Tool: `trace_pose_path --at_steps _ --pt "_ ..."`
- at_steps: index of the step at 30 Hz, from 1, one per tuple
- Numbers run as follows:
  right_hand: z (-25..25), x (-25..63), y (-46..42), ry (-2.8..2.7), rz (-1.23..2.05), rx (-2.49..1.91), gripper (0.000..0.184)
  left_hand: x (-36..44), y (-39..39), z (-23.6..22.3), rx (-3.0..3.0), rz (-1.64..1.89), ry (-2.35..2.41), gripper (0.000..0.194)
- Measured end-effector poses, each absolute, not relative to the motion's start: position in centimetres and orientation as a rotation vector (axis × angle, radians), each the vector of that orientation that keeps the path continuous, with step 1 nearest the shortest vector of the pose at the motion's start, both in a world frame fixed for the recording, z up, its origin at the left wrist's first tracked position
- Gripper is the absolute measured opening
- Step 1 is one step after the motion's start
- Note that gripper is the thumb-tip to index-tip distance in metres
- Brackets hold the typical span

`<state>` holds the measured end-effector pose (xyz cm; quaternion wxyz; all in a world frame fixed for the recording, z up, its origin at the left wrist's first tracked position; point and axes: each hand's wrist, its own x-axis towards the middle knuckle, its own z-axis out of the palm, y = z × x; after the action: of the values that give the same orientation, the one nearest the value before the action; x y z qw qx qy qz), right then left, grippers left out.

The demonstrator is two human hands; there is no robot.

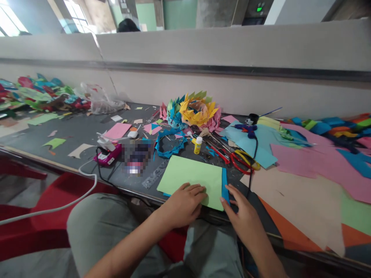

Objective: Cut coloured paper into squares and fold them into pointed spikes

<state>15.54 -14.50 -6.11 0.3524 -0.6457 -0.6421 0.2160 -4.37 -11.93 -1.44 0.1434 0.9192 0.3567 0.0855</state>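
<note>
A light green sheet of paper [191, 173] lies at the table's front edge, on top of a blue sheet [225, 183] that shows as a strip along the right side. My left hand [188, 199] rests on the lower middle of the green sheet, fingers lying together across it. At the blue strip, my right hand [239, 204] has thumb and fingers apart, their tips touching or close to its edge. Just behind the sheets stands a yellow glue stick [198, 145] with a white cap. A clear ruler [155, 175] lies to their left.
Red-handled scissors [240, 162] and a glue gun [246, 129] lie right of the glue stick. Folded paper rings [199, 110] stand behind. A pink power strip [108, 154] with cables sits left. Coloured sheets [298, 197] cover the right side; scraps lie about.
</note>
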Motion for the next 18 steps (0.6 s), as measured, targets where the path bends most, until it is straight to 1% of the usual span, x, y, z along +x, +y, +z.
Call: trace_pose_path --at_steps 6,10,14,18 --pt "-6.2 15.1 -14.8 -1.612 0.57 -1.612 0.038 -4.3 -12.0 -2.0 2.709 0.297 1.0 0.031" --pt "-6.3 15.2 -14.9 -1.662 0.564 -1.594 0.038 -3.9 -12.4 -2.6 2.717 0.355 1.0 0.026" --pt "-6.1 15.2 -15.0 -1.684 0.562 -1.601 0.039 -3.7 -12.7 -3.1 2.675 0.475 1.058 0.024" --pt "-5.7 15.1 -15.1 -1.671 0.559 -1.62 0.036 -3.5 -12.9 -3.9 2.625 0.66 1.144 0.024"
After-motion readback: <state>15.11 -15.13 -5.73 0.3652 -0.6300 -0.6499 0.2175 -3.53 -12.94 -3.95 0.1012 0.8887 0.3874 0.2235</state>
